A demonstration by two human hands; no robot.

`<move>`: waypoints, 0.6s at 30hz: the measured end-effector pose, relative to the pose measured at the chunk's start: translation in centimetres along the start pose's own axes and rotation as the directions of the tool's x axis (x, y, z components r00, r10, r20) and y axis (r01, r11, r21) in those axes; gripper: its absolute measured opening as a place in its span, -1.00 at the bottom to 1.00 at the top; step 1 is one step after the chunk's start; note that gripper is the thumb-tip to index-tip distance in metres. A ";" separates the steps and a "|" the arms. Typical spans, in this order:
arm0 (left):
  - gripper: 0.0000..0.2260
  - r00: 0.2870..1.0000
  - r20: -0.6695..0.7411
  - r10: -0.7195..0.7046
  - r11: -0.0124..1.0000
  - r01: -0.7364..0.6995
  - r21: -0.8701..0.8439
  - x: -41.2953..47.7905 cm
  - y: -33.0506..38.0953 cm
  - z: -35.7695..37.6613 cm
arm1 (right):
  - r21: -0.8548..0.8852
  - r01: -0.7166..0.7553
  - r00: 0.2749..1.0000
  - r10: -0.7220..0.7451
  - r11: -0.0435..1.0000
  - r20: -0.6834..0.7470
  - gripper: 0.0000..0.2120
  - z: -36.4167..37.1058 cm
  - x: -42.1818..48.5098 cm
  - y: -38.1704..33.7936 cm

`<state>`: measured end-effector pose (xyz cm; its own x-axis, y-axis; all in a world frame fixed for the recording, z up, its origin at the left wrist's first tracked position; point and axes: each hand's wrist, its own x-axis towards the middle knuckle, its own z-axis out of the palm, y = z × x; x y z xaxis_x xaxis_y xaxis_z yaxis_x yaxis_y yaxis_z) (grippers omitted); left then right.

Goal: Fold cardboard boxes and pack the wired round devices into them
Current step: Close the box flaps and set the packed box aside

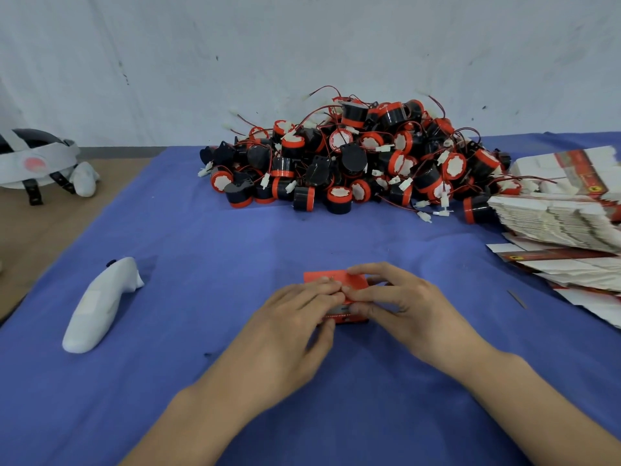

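A small red cardboard box (339, 280) stands on the blue cloth near the middle. Both hands are on it. My left hand (292, 327) grips its left side, fingers over the top and thumb on the near face. My right hand (400, 304) holds its right side, fingertips pressing the top flap. Much of the box is hidden under the fingers. A big pile of black-and-red round devices (356, 159) with red wires and white plugs lies behind. Flat unfolded boxes (557, 220) are stacked at the right.
A white hand controller (100, 304) lies on the blue cloth (201, 264) at the left. A white headset (37, 163) sits on the brown table surface at far left. A grey wall runs behind the pile.
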<state>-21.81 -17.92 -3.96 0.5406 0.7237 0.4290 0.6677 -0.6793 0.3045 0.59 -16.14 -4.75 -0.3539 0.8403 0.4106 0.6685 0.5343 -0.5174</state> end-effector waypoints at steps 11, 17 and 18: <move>-0.70 0.992 -0.109 -0.070 0.997 0.074 0.029 -0.9 -0.9 -1.3 | 0.047 -0.057 0.997 0.059 0.997 -0.049 -0.72 -1.2 -0.6 0.9; -0.76 0.974 -0.127 -0.188 0.973 0.167 -0.161 -1.3 -2.3 -1.7 | 0.009 -0.148 0.981 0.145 0.989 0.130 -0.90 -2.2 -2.0 2.2; -0.76 0.968 -0.130 -0.215 0.963 0.188 -0.193 -1.0 -2.2 -1.7 | 0.084 -0.188 0.979 0.180 0.978 0.095 -0.88 -2.5 -1.9 2.1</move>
<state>-24.72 -17.42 -3.59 0.3135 0.8306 0.4602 0.6455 -0.5419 0.5382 4.28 -16.82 -4.71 -0.2877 0.9278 0.2376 0.6658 0.3721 -0.6467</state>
